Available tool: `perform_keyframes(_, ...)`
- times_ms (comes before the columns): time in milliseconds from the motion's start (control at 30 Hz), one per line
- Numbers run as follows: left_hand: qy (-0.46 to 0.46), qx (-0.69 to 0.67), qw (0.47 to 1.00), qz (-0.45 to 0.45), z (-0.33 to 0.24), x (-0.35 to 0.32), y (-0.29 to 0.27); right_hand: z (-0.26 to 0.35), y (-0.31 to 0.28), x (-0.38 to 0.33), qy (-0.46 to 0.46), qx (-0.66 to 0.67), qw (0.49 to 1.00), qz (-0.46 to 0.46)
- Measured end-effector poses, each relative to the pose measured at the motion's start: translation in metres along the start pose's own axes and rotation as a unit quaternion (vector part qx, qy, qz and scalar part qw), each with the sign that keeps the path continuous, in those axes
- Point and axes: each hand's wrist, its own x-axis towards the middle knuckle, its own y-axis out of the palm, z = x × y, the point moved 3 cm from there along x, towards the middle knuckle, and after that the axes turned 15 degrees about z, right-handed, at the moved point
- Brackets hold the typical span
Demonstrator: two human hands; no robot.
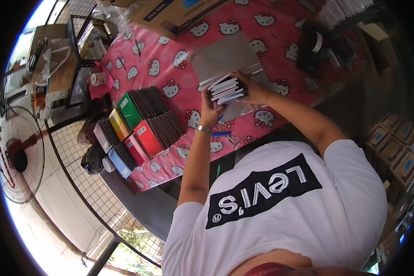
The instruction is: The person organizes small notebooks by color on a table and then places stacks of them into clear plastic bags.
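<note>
Stack [227, 89] of small flat booklets, glossy dark covers with white page edges, held just above the tabletop [179, 73] near centre, long axis running from 8 o'clock to 2 o'clock. Left hand [210, 108] at its 7 o'clock end, fingers clamped on that end. Right hand [252, 89] at 3 o'clock, fingers closed over the top edge. Clear plastic sleeve [223, 57] at 12 o'clock, smooth and grey. Rows of coloured boxes [138, 124] at 9 o'clock on pink patterned cloth.
</note>
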Motion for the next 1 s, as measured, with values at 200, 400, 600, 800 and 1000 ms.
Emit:
perform_keyframes(200,-0.032,0.076,0.996,-0.016,0.004,0.010,0.004,0.010,0.006,0.003,0.042,-0.023,0.998,-0.033)
perform_keyframes(400,-0.054,0.146,0.988,0.017,0.004,0.002,0.009,-0.004,0.006,-0.010,0.004,-0.027,0.996,-0.085)
perform_keyframes(600,0.010,0.209,0.977,0.032,0.000,0.008,0.005,-0.002,0.016,-0.004,-0.003,-0.064,0.995,-0.078)
perform_keyframes(800,-0.073,0.157,0.985,-0.021,0.039,0.004,-0.001,-0.002,0.019,0.000,0.003,0.003,0.999,-0.052)
perform_keyframes(1000,-0.082,0.099,0.992,-0.011,0.060,0.003,-0.014,0.004,0.000,-0.004,0.000,-0.122,0.992,0.040)
